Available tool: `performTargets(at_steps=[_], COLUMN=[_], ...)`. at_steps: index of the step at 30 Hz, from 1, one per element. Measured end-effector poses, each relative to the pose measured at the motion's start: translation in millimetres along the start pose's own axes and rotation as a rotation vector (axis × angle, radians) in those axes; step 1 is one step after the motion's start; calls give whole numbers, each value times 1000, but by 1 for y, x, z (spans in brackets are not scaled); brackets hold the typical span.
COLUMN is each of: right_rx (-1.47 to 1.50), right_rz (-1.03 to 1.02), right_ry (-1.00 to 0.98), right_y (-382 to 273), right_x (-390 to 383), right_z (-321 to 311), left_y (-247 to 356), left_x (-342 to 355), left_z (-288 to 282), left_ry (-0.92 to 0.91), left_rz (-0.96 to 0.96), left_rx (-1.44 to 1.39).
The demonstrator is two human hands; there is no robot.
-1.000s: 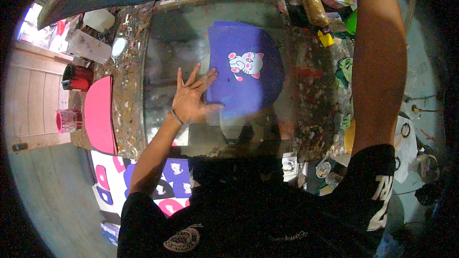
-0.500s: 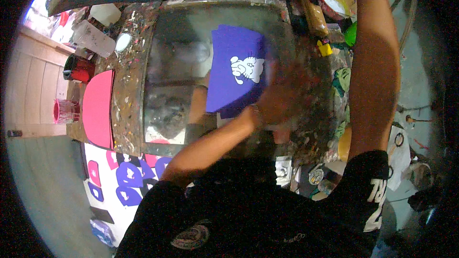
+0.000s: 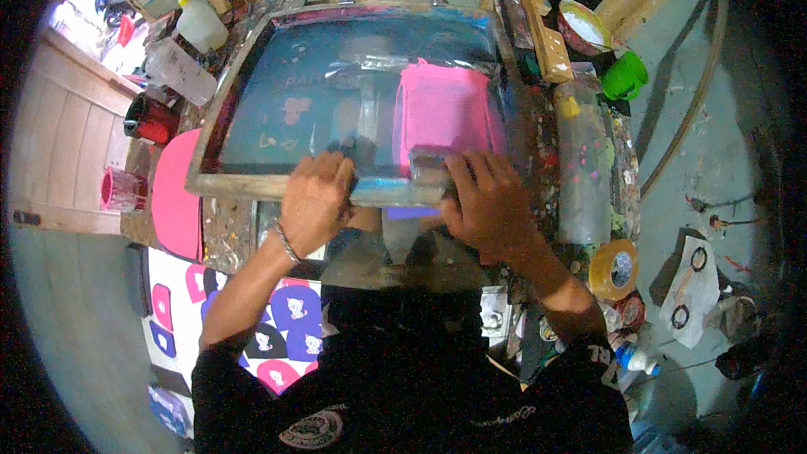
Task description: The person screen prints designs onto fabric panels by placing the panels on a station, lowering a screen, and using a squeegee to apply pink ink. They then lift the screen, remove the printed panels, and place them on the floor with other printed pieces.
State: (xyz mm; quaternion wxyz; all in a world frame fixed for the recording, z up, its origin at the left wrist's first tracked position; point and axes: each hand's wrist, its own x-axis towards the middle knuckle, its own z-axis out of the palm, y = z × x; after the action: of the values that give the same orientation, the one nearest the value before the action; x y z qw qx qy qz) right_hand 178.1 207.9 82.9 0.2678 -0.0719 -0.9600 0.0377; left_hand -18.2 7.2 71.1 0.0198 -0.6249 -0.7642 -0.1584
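A wooden-framed screen [image 3: 276, 101] with a pink patch of ink [image 3: 441, 113] on its mesh lies over the glass-topped work surface [image 3: 374, 261]. My left hand [image 3: 313, 202] has its fingers curled over the near bar, left of centre. My right hand [image 3: 487, 202] grips the same bar further right, beside a small grey block [image 3: 427, 166] at the pink area's lower edge. A sliver of purple sheet [image 3: 410, 212] shows below the frame; the rest of it is hidden.
Pink cut sheets [image 3: 175, 189], a red-black cup [image 3: 150, 118] and bottles [image 3: 200, 27] are at left. A green cup [image 3: 624, 76], wooden blocks [image 3: 546, 34] and a tape roll [image 3: 614, 271] line the right. Printed pieces [image 3: 294, 307] lie at lower left.
The raised screen has swung down over the purple sheet. My left hand has left the sheet for the frame; my raised right arm has come down onto the same bar.
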Motion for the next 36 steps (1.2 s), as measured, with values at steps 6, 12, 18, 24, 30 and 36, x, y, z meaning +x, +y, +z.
performTargets(at_steps=[6, 12, 18, 24, 30, 36], right_rx=[181, 359, 172, 40, 90, 339], right_rz=[207, 124, 144, 34, 75, 74], right_ry=[-505, -645, -644, -286, -321, -526], right_y=[37, 63, 39, 95, 111, 85], right_x=[38, 48, 19, 74, 97, 44], right_z=[26, 34, 34, 105, 90, 34], left_y=[0, 3, -2, -1, 0, 0], left_x=[-21, -20, -21, -22, -23, -23], left_z=[43, 45, 49, 48, 57, 54], left_ry=[-34, -36, -18, -21, -26, 11], left_rz=[-67, -91, -81, -94, -113, -102], left_rx=[12, -47, -92, -58, -102, -110])
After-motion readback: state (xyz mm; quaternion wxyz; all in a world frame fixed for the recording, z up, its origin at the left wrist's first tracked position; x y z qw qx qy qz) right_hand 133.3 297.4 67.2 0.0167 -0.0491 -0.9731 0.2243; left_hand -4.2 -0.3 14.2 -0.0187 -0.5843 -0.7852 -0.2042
